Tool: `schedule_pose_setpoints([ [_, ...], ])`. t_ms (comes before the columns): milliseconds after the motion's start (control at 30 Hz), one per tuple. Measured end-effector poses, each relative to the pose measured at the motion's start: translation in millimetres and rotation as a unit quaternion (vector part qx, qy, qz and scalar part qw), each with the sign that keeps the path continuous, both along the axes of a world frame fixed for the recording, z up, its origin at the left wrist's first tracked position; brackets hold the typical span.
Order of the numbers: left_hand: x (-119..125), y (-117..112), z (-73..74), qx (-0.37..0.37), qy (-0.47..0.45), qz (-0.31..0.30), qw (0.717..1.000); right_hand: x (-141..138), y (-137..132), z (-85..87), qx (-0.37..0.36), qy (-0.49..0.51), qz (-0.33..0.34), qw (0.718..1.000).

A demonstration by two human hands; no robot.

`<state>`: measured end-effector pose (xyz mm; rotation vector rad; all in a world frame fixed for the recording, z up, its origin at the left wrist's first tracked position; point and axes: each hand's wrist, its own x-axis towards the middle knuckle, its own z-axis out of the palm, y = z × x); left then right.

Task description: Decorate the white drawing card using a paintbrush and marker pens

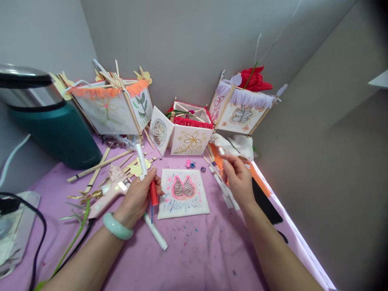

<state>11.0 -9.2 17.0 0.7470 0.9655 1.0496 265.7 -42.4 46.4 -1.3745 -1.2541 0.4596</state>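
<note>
Pens (148,182): bunched in left hand (138,198), closed, just left of drawing (183,193)
Cap (221,150): pinched in right hand (238,178)

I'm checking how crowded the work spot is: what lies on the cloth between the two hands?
In the head view, a painted paper square lies flat between the left hand, which grips markers, and the right hand, which holds a small cap.

Three square paper lanterns with wooden stick frames stand at the back: one orange-fringed (112,106), one red-fringed (190,129), one with a pale purple fringe (241,111). One square painted paper panel (183,193) lies flat and one more (159,131) leans upright. One pink glue gun (110,190) lies beside them. Two hands show.
</note>
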Motion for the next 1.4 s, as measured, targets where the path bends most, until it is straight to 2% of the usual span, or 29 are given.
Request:
schedule_pose_setpoints([
  [100,0,1,-2.1,-0.002,0.023,-0.009,1.000,-4,3,15.7,0.045,0.026,0.009,0.999],
  [233,-1,1,-4.0,-0.006,0.038,-0.016,0.999,-4,7,23.1,0.083,0.032,0.024,0.996],
  [400,0,1,-4.1,-0.001,0.053,-0.021,0.998,-3,10,35.3,0.120,0.170,0.093,0.974],
  [533,1,-1,-5.1,-0.005,0.096,-0.035,0.995,-2,11,40.5,0.102,0.276,0.146,0.945],
  [600,1,-2,-5.3,-0.008,0.118,-0.040,0.992,-1,12,33.3,0.074,0.316,0.156,0.933],
  [667,1,-3,-4.4,-0.011,0.126,-0.039,0.991,-1,15,18.4,0.040,0.321,0.151,0.934],
  [800,1,-2,-1.0,-0.019,0.103,-0.028,0.994,-7,24,-21.7,0.003,0.230,0.103,0.968],
  [900,1,0,-0.9,-0.019,0.089,-0.027,0.996,-13,29,-42.2,0.011,0.194,0.038,0.980],
  [1000,1,0,-2.7,-0.018,0.111,-0.036,0.993,-14,30,-47.8,0.030,0.184,-0.013,0.982],
  [1067,2,-1,-3.5,-0.018,0.139,-0.039,0.989,-14,29,-47.4,0.038,0.189,-0.020,0.981],
  [1167,2,-2,-4.0,-0.019,0.166,-0.047,0.985,-12,29,-47.7,-0.002,0.237,0.021,0.971],
  [1267,1,-2,-5.2,-0.014,0.170,-0.056,0.984,-12,32,-50.1,-0.073,0.316,0.087,0.942],
  [1333,1,-1,-6.4,-0.010,0.162,-0.056,0.985,-13,34,-50.3,-0.080,0.364,0.103,0.922],
  [1400,0,-1,-7.6,-0.009,0.150,-0.056,0.987,-13,35,-49.2,-0.060,0.388,0.101,0.914],
])
